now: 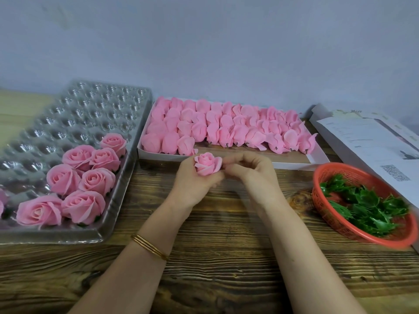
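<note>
My left hand (195, 184) grips a pink rose head (206, 164) from below, over the wooden table (217, 257). My right hand (251, 172) is beside it, its fingertips pinching an outer petal on the rose's right side. Behind the hands a white box (317, 158) holds several rows of closed pink rose buds (226, 125). To the left, a clear plastic cell tray (90, 109) carries several opened pink roses (88, 175) in its near cells.
A red mesh basket (335, 175) of green leaf calyxes (367, 205) sits at the right. Behind it lies a white printed carton (371, 141). A grey wall rises behind the table. Gold bangles (149, 247) circle my left wrist.
</note>
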Tool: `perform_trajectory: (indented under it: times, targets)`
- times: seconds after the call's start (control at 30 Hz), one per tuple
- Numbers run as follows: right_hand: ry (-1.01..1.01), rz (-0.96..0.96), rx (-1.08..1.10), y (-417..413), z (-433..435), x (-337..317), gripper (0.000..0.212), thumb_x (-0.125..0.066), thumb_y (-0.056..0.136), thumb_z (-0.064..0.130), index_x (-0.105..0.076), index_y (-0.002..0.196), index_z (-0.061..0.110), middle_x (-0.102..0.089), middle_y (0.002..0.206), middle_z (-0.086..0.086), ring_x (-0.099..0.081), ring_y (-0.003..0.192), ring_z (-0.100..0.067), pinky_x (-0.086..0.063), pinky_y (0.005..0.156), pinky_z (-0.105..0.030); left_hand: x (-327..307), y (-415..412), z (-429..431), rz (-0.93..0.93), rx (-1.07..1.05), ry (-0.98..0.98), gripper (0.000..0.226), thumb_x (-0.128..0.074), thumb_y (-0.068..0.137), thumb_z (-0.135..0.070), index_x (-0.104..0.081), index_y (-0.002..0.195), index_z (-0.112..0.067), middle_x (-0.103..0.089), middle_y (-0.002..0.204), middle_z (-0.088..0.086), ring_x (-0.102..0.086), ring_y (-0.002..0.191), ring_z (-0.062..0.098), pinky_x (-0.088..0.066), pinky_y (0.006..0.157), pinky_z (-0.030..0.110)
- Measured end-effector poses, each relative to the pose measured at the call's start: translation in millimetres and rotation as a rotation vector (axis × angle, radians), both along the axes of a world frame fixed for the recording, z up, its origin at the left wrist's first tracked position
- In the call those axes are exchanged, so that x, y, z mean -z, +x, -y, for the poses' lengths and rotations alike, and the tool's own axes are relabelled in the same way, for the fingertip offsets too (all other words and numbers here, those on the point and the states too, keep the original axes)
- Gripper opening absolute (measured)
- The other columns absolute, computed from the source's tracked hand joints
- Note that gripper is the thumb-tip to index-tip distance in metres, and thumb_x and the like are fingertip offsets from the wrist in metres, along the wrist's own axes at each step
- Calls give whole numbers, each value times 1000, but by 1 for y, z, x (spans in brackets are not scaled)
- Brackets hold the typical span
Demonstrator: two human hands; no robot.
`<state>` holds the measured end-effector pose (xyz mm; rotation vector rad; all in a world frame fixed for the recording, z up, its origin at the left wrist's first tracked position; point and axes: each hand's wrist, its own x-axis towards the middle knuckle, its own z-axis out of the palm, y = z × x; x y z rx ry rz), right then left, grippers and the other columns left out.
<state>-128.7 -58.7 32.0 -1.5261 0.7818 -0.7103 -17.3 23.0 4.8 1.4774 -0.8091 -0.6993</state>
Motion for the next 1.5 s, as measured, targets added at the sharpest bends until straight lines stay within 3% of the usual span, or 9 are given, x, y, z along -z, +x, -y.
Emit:
perform_trajectory:
  times: [0.07, 0.13, 0.27, 0.43, 0.8, 1.07, 1.3, 1.4, 1.5]
  targets:
    - [-42, -57, 45, 0, 2, 0, 25, -62, 76, -15, -67, 77, 9, -64, 76, -9, -60, 74, -16, -51, 77, -35, 1, 2, 2, -79, -74, -21, 9, -77, 81, -8, -68, 82, -12, -66, 73, 4, -62, 72, 12, -54, 70, 28]
    - [-68, -91, -18, -1, -1, 1, 27, -67, 69, -15, -64, 79, 10, -61, 75, -2, -57, 66, -4, -48, 69, -22, 0, 2, 4, -136, -114, -69, 15, -76, 82, -9, -68, 90, 0, -67, 85, 18, -65, 84, 25, -53, 81, 37]
    - [-179, -162, -86, 2, -14, 15, 36, -76, 65, -10, -60, 85, 15, -64, 77, 3, -62, 70, -10, -54, 70, -27, -2, -8, 7, -251, -107, -150, 10, -72, 84, 0, -64, 90, 0, -65, 70, 4, -63, 67, 10, -53, 61, 21]
    - [-298, -130, -6, 11, -24, 27, 38, -84, 64, 6, -63, 95, 11, -69, 81, -4, -66, 75, -19, -57, 74, -41, -2, -13, 9, -390, -71, -194, 14, -69, 85, 5, -62, 81, -6, -64, 63, -1, -63, 60, 8, -51, 56, 20]
    - [-375, -69, 150, 12, -29, 31, 36, -84, 66, 11, -56, 81, 27, -60, 65, 9, -56, 62, -4, -42, 59, -12, -2, -11, 9, -430, 3, -210, 12, -66, 87, 4, -64, 83, -6, -66, 70, 1, -65, 70, 13, -54, 68, 25]
    - [-420, -94, 174, 11, -30, 35, 35, -82, 68, 9, -54, 79, 27, -59, 67, 9, -56, 65, -4, -41, 59, -12, -3, -16, 10, -405, 4, -188, 6, -63, 91, 2, -61, 93, -3, -51, 85, 17, -48, 81, 27, -53, 68, 25]
    - [-330, -34, 121, 11, -27, 36, 23, -81, 69, 6, -63, 80, 14, -61, 65, 4, -53, 61, -6, -48, 59, -24, -2, -12, 7, -445, 23, -173, 5, -66, 88, 3, -65, 90, -1, -59, 82, 16, -60, 79, 23, -57, 71, 26]
    - [-243, 40, 40, 11, -24, 34, 30, -77, 71, -5, -62, 76, 22, -55, 57, 14, -49, 57, -3, -46, 60, -21, -1, -6, 6, -549, 55, -180, 15, -69, 83, 3, -66, 97, 5, -64, 83, 14, -65, 80, 22, -58, 76, 29]
    - [-107, 117, -25, 11, -24, 33, 29, -74, 77, -9, -67, 78, 19, -55, 57, 14, -48, 58, -3, -44, 60, -17, -2, -3, 6, -616, 76, -167, 53, -76, 70, -8, -60, 114, 17, -61, 97, 21, -62, 90, 29, -56, 84, 36]
